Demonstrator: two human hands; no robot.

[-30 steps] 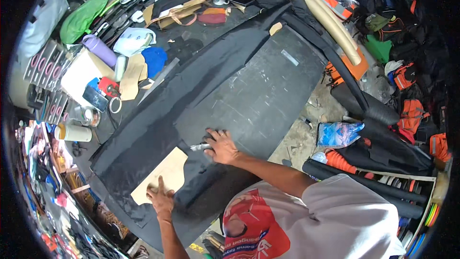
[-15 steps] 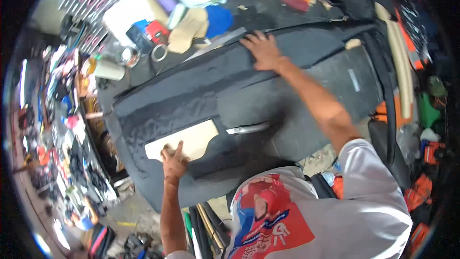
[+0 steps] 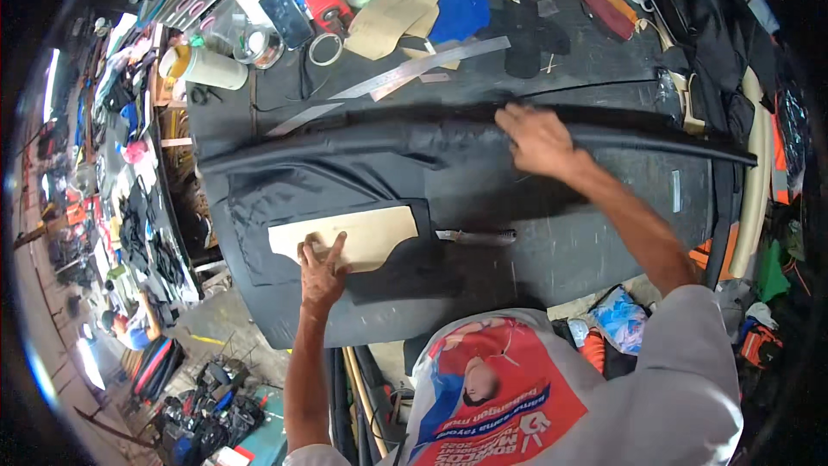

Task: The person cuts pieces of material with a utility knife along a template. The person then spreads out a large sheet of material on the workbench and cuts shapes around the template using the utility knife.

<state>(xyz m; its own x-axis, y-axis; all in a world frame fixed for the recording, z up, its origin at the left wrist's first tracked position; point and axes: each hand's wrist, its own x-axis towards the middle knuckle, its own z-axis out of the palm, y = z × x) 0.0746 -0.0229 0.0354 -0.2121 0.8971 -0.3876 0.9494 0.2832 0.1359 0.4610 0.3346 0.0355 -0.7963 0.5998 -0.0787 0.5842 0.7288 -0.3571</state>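
My left hand presses spread fingers onto a cream template with curved cut-outs at its lower corners. Under the template lies black fabric, wrinkled and flat towards the left. Along its far side the fabric is gathered into a long, rounded fold. On this fold rests my right hand, slightly blurred, its fingers apart. To the right of the template a utility knife lies on the dark worktable, its blade pointing left.
Beyond the fold lie a metal ruler, a tape roll, a phone, a red object and tan pattern pieces. A white bottle stands far left. Pale rolls line the right side.
The fabric's far part has drawn nearer and bunched into a fold, uncovering the ruler and more tabletop. My right hand has come nearer with it. My left hand stays on the template.
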